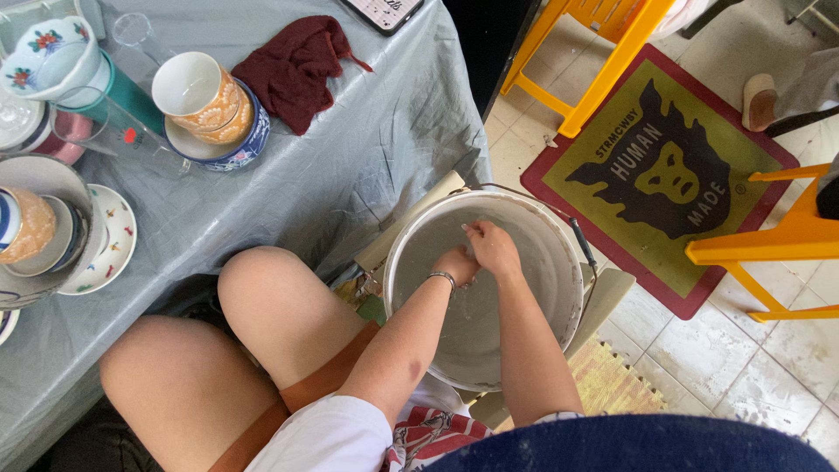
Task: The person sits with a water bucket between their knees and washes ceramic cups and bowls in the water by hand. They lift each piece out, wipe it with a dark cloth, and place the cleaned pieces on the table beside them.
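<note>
Both my hands reach down into a large grey metal bucket on the floor beside my knees. My left hand, with a thin bracelet at the wrist, is closed around something small and pale that I cannot make out. My right hand pinches the same thing from above, its fingers curled. The inside of the bucket looks wet and murky grey. A wire handle hangs down its right side.
A table under a grey cloth holds stacked painted cups, saucers, bowls, a dark red rag and a phone. Yellow chairs and a printed floor mat stand to the right. Another person's foot is at top right.
</note>
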A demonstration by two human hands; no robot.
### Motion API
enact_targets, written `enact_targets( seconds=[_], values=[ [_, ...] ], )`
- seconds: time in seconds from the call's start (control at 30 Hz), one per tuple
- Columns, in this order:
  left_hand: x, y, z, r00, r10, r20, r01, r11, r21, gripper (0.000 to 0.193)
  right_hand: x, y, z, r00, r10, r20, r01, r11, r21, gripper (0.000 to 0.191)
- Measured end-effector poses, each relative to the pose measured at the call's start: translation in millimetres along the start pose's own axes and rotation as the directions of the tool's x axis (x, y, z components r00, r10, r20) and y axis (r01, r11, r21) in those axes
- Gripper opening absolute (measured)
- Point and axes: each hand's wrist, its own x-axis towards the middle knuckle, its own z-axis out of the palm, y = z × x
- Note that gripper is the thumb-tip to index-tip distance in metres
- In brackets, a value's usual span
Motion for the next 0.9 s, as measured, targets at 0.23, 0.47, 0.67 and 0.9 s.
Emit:
enact_targets(
  seconds=[0.23,0.47,0.67,0.9],
  values=[
    [14.4,-15.8,-2.5,0.995,0.081,-0.063,-0.050,0.917,0.395,0.056,30.4,47.1,39.6,0.951,0.308,0.010,-0.309,0.951,0.024,0.043],
    [-0.4,-6.6,-8.6,0.975,-0.052,-0.218,0.074,0.993,0.097,0.070,19.9,61.8,62.6,0.808,0.471,0.356,-0.555,0.402,0.728,0.018],
    [4.8,-2.0,-13.8,0.913,-0.184,-0.364,-0.024,0.867,-0.498,0.058,31.3,42.7,43.7,0.827,0.256,0.501,-0.548,0.164,0.820,0.016],
    [27.6,-13.9,-2.8,0.943,-0.240,-0.231,0.030,0.753,-0.657,0.045,-5.0,6.3,-7.4,0.997,0.068,-0.048,-0.049,0.944,0.325,0.023]
  ],
)
